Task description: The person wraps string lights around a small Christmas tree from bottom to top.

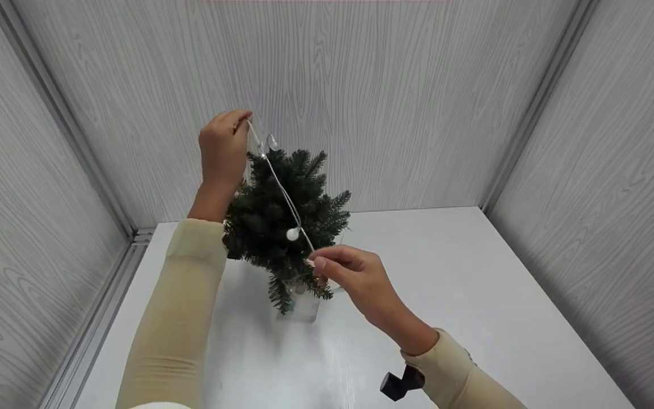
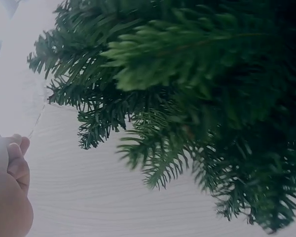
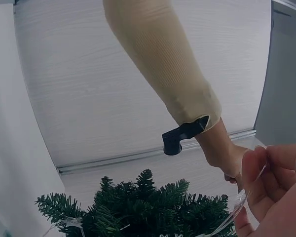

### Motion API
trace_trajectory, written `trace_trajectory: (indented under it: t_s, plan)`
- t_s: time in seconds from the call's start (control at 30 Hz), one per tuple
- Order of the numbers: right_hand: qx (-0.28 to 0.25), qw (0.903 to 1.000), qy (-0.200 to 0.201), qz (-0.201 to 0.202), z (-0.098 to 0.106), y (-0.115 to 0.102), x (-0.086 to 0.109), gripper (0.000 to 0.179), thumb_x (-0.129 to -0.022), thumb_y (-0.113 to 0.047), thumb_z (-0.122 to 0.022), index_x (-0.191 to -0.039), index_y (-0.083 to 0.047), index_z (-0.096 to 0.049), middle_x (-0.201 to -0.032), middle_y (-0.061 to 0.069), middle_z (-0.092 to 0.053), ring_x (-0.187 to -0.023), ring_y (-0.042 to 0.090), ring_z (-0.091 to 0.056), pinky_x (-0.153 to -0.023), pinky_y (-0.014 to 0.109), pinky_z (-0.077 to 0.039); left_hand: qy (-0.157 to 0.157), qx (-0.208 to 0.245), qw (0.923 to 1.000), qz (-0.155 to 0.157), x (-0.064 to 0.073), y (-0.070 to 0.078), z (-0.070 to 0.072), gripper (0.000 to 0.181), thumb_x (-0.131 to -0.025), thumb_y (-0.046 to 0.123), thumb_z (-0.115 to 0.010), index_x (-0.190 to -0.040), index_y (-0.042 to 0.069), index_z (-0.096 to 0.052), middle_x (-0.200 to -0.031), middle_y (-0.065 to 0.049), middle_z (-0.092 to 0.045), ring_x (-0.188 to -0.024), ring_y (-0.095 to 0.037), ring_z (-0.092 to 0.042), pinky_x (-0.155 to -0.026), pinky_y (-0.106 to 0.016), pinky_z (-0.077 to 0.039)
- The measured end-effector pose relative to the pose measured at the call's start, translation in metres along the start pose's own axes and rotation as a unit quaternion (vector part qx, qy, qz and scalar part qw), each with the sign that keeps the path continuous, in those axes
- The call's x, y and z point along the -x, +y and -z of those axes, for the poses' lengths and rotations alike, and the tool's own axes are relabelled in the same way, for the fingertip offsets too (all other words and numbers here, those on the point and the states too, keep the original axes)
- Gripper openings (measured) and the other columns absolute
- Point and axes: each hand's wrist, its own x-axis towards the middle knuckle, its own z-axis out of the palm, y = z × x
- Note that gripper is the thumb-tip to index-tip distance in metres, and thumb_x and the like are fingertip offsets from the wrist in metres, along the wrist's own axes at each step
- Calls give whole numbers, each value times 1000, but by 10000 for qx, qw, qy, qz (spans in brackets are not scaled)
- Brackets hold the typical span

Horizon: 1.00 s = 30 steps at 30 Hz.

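Two hands hold one thin string of lights (image 1: pixel 281 190), and it runs slantwise in front of a little green tree (image 1: pixel 287 210). The left hand (image 1: pixel 223 147) is up beside the top of the tree, on the person's left, and its fingertips pinch the high end of the stretch. The right hand (image 1: pixel 355 278) is in front of the tree's low right side, with thumb and finger pinching the wire there. Between them the string looks nearly straight, and one round white bulb (image 1: pixel 293 234) sits on it in front of the tree's middle. A clear loop (image 1: pixel 272 142) hangs by the treetop; I can't tell just what it is. The string looks very light and bendy, so it should twist and sag easily, and it may feel a bit slick. The bulb could be glass or plastic, I can't tell, so I would not squeeze or yank it. Best to hold the bare wire beside a bulb, with soft fingertips. The tree's needles look poky and might snag the wire. Under the branches, the pale base (image 1: pixel 306 309) looks small, so a hard tug might tip the tree.
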Motion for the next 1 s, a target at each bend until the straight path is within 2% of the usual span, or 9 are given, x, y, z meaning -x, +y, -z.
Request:
trace_trajectory:
  t_s: [0.13,0.23,0.37,0.47,0.6,0.73,0.83,0.9,1.0]
  plan:
    - [-6,9998,136,113,-4,-4,-1,28,-98,-19,-68,-115,2,-70,-102,7,-68,-94,28,-65,-94,46,-54,-30,130,9991,413,-10,-9,1,22,-101,12,-62,-114,-1,-75,-111,-17,-74,-101,-27,-71,-89,-38,-56]
    - [27,9998,165,119,-7,-5,-1,26,-98,-19,-68,-115,1,-71,-103,7,-68,-97,33,-64,-95,47,-54,-73,125,9977,665,-12,-19,2,24,-102,14,-62,-116,1,-75,-114,-16,-75,-103,-24,-72,-90,-36,-56]
    - [152,9998,128,42,-11,-4,-1,25,-98,-21,-68,-115,-2,-71,-106,12,-68,-97,26,-64,-94,48,-54,-58,52,9953,970,-10,-35,8,23,-102,15,-62,-116,2,-75,-116,-14,-74,-104,-23,-72,-90,-36,-56]
    - [257,9996,77,17,-13,-2,-1,24,-99,-21,-68,-115,-4,-72,-107,15,-67,-96,21,-64,-93,47,-54,-8,-21,9925,1226,-6,-47,13,24,-103,16,-60,-117,3,-75,-117,-13,-74,-105,-23,-72,-89,-36,-56]
    - [321,9995,-59,13,-15,0,-1,25,-99,-22,-66,-116,-4,-72,-103,12,-69,-97,20,-65,-94,44,-55,40,-57,9865,1635,1,-62,19,26,-105,17,-57,-119,5,-75,-118,-13,-74,-102,-23,-72,-85,-33,-54]
    - [408,9989,-235,-35,-17,2,1,28,-101,-24,-64,-118,-3,-71,-102,10,-69,-99,20,-66,-97,46,-53,30,0,9792,2030,12,-76,23,27,-105,18,-56,-121,6,-74,-119,-12,-74,-92,-19,-69,-76,-26,-50]
    - [536,9981,-288,-89,-19,2,2,31,-101,-26,-64,-119,-1,-70,-105,10,-69,-100,20,-65,-98,42,-53,39,19,9751,2217,19,-87,24,27,-105,17,-55,-121,6,-74,-117,-13,-74,-84,-16,-66,-72,-22,-47]
    - [626,9975,-301,-118,-20,2,3,32,-101,-27,-64,-119,-2,-70,-107,10,-69,-102,19,-65,-98,38,-53,89,7,9730,2307,24,-93,25,27,-105,16,-55,-120,4,-74,-117,-15,-74,-83,-16,-65,-73,-23,-48]
    - [689,9970,-331,-130,-22,2,3,31,-101,-28,-64,-119,-3,-70,-110,11,-69,-104,21,-66,-97,37,-54,147,-102,9685,2485,30,-100,27,26,-105,14,-55,-120,2,-74,-118,-15,-73,-92,-20,-68,-80,-29,-51]
